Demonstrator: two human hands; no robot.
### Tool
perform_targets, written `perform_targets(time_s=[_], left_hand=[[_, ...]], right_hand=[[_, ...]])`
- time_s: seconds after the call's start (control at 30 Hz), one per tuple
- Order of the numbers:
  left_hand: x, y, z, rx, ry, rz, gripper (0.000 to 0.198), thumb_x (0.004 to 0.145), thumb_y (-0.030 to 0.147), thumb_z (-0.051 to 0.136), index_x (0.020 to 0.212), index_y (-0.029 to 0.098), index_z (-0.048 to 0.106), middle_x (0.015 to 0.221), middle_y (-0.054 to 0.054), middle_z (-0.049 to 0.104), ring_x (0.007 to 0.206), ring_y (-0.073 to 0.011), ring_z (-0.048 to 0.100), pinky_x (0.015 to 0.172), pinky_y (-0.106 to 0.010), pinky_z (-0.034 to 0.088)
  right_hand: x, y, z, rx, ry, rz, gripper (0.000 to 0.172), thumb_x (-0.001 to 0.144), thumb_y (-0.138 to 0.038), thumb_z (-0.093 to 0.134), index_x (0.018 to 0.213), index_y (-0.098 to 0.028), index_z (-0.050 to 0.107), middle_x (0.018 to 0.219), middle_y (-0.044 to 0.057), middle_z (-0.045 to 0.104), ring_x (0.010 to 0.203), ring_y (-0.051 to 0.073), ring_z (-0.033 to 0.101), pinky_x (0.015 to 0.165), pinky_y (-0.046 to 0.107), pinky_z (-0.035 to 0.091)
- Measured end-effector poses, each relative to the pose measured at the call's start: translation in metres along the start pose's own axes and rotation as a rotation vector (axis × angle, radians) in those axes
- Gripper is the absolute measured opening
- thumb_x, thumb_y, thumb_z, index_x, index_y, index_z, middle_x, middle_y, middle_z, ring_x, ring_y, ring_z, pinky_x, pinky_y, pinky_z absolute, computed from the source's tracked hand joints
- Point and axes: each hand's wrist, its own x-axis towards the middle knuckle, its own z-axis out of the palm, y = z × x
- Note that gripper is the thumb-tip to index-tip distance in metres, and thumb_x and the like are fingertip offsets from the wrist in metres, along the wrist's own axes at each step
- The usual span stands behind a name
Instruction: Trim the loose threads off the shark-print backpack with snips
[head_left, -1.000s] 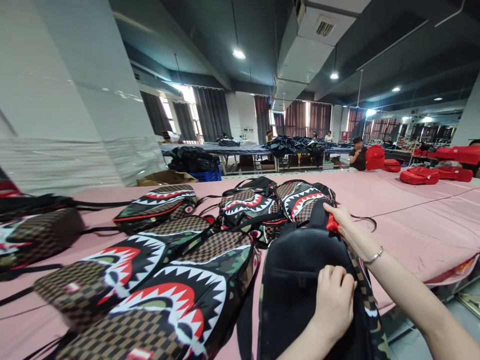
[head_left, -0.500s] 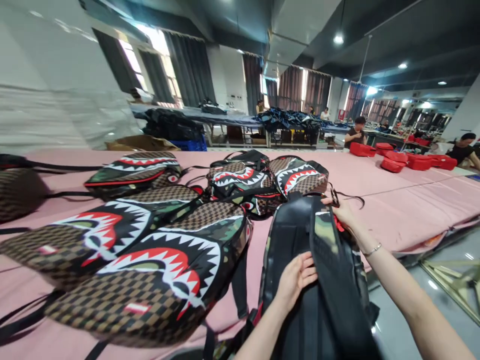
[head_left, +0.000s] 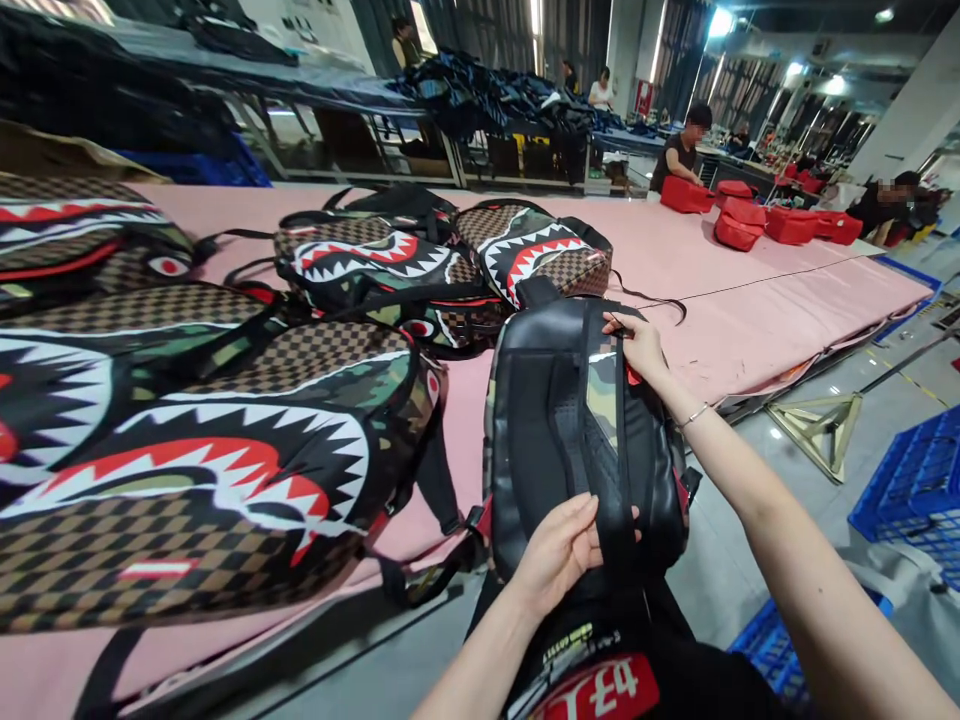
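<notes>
A black backpack lies back side up at the pink table's near edge, its shoulder straps facing me. My left hand is closed around the lower end of a black shoulder strap. My right hand pinches the top of that strap near the backpack's upper edge, beside a small red tab. A camouflage lining shows on the strap's inner side.
Several shark-mouth backpacks cover the pink table to the left and behind. Red bags lie at the far right, where seated people work. Blue plastic crates stand on the floor at right, next to a metal table foot.
The view has tilted downward and the backpack slid toward me over the table edge. My left hand moved from the back panel down to the strap's lower end; my right stays at the top.
</notes>
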Motion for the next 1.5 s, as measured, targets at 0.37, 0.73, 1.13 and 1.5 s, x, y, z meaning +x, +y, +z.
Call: perform_targets(time_s=[0.37,0.73,1.13,1.5], left_hand=[[0.048,0.002,-0.031,0.231,0.32,0.195,0.044,0.063,0.046,0.071,0.091,0.013,0.063,0.075,-0.006,0.068,0.06,-0.0168,0.063,0.051,-0.025,0.05],[0.058,-0.021,-0.031,0.354,0.479,0.313,0.048,0.065,0.047,0.068,0.099,0.013,0.061,0.069,0.0,0.059,0.052,-0.0085,0.051,0.049,-0.019,0.044],[0.037,-0.025,-0.04,0.642,0.596,0.435,0.026,0.06,0.03,0.075,0.082,0.019,0.067,0.081,-0.002,0.063,0.071,-0.0136,0.056,0.07,-0.024,0.045],[0.034,-0.023,-0.037,0.421,0.65,0.369,0.032,0.063,0.043,0.07,0.072,0.015,0.061,0.058,0.002,0.056,0.053,-0.0089,0.048,0.053,-0.02,0.037]], right_hand=[[-0.155,-0.011,-0.005,0.087,-0.023,0.361,0.025,0.084,-0.032,0.049,0.1,-0.018,0.062,0.09,0.005,0.07,0.089,0.017,0.064,0.086,0.032,0.046],[-0.216,-0.002,0.007,0.047,-0.2,0.54,0.014,0.073,-0.031,0.056,0.078,-0.019,0.061,0.072,0.0,0.062,0.071,0.017,0.058,0.069,0.029,0.045],[-0.21,-0.012,0.028,0.083,-0.166,0.572,0.012,0.072,-0.031,0.058,0.075,-0.019,0.057,0.072,0.001,0.062,0.071,0.017,0.059,0.069,0.029,0.045],[-0.214,-0.021,-0.002,-0.168,-0.212,0.354,0.019,0.088,-0.028,0.043,0.101,-0.023,0.055,0.094,0.003,0.063,0.086,0.019,0.058,0.078,0.03,0.043]])
